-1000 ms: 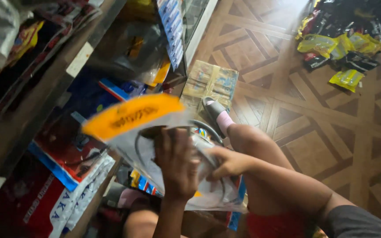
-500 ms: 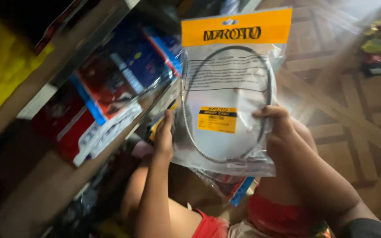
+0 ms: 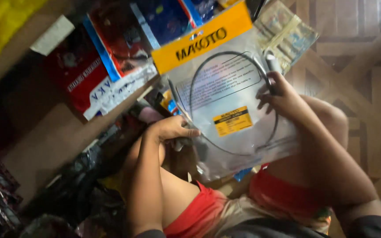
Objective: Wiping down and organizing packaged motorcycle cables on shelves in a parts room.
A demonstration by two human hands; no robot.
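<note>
While the person sits low beside a shelf [image 3: 45, 145], both hands lift one clear plastic packet [image 3: 239, 141] up in front of the head camera, tilted so that its orange header card [image 3: 201, 37] points up and to the left. Inside the packet lies one black cable [image 3: 232, 103], coiled into a single loop, with one small yellow label [image 3: 232, 120] near its centre.

The left hand [image 3: 170, 128] is closed on the packet's left edge, fingers curled over the plastic, and appears to steady that side. The right hand [image 3: 283, 99] is clamped on the right edge higher up, thumb pressed on the front face where the coil bends. Held by opposite edges, the limp bag is stretched flat, so the printed panel and the coil face the viewer; this reading of the grip is a judgement from how the plastic lies taut between the two hands.

Behind the header card, flat packets stand leaning on the shelf: at least one red and white packet [image 3: 89, 83] and one blue one [image 3: 168, 17], overlapping like filed sheets, which keeps their faces showing. Exact numbers there cannot be told, since the stack is dark and partly hidden. One further flat packet [image 3: 287, 33] rests on the patterned wooden floor [image 3: 358, 57] at upper right, just beyond the right hand. Darker bags below the shelf are too dim to count.
</note>
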